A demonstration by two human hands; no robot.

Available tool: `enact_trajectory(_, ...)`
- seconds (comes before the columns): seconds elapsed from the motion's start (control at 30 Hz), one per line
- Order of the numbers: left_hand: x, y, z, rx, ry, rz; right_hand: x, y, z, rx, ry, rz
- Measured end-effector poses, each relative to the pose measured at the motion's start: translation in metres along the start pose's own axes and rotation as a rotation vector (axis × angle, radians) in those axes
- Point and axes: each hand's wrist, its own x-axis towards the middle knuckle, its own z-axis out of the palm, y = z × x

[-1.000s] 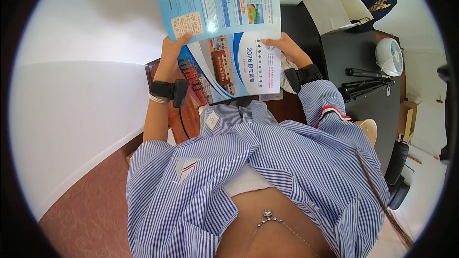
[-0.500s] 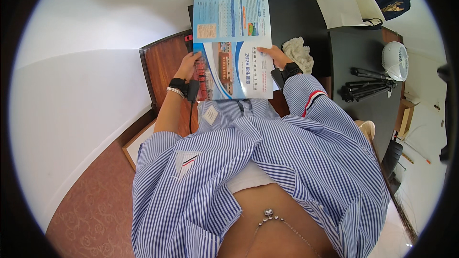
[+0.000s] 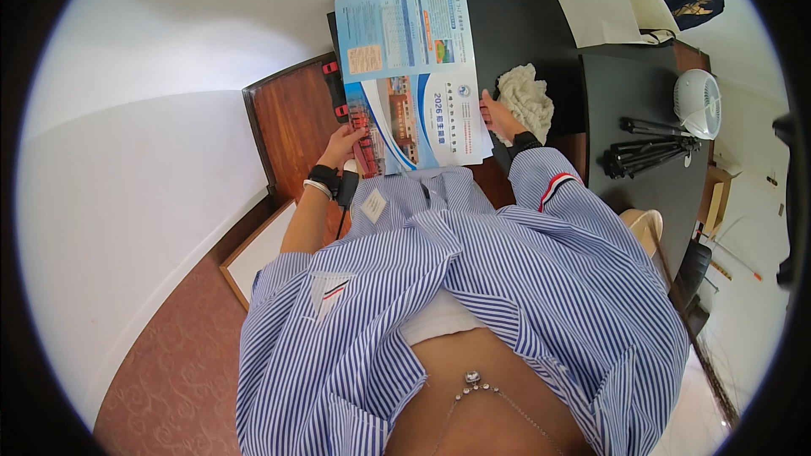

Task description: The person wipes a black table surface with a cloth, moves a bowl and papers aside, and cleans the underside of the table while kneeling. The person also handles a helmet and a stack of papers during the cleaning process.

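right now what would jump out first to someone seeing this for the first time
The big blue and white brochure, open near the top centre, held at its lower edge by the left hand and the right hand. Next, the blue striped shirt filling the lower half. At right, a small white fan and a folded black tripod lie on the dark table.
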Motion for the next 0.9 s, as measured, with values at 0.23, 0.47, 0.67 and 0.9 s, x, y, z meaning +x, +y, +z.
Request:
enact_trajectory(0.23, -0.008, -0.017, 0.006, -0.158, -0.183, 0.203, -0.017, 0.011, -0.002, 0.032, 0.031, -0.013)
enact_trajectory(0.47, -0.009, -0.013, 0.009, -0.331, -0.306, 0.252, -0.015, 0.074, -0.017, 0.376, -0.04, 0.094)
enact_trajectory(0.67, -0.007, -0.013, 0.009, -0.389, -0.305, 0.183, -0.038, 0.106, -0.009, 0.772, -0.048, 0.12)
enact_trajectory(0.9, -0.008, -0.01, 0.012, -0.43, -0.331, 0.167, -0.039, 0.119, 0.011, 0.728, 0.067, 0.147)
